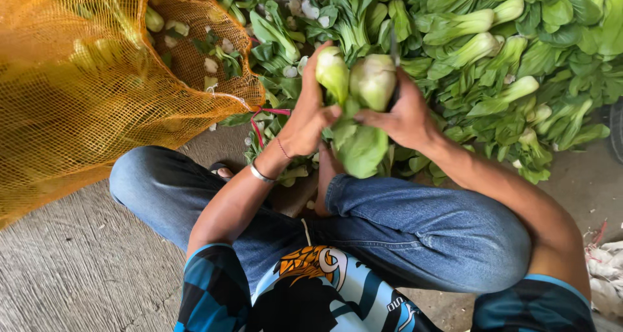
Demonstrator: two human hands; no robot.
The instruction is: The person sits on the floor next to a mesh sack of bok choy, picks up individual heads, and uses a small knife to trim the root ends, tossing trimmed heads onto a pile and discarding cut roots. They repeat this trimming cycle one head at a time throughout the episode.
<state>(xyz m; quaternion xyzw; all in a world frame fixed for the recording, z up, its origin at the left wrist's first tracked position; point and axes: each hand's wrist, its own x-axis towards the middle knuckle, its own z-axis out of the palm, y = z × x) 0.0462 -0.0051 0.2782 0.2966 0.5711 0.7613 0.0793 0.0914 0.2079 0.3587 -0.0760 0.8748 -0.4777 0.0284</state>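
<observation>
Fingers point(322, 115) of the left hand point(305, 121) grasp one bok choy point(333, 72), the right hand point(402, 115) grips another bok choy head point(373, 79) with a knife point(393, 53), above the heaped greens point(519, 53), beside an orange mesh sack point(84, 79).

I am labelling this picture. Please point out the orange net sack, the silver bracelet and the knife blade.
orange net sack point(78, 79): head view, mesh side.
silver bracelet point(261, 174): head view, band at wrist.
knife blade point(393, 50): head view, upper blade.

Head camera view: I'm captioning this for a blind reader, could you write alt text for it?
Seen from above, a seated person in jeans holds two bok choy heads, one in the left hand and one in the right hand, base ends up. A pile of bok choy covers the ground ahead, and an orange mesh sack lies to the left.
</observation>
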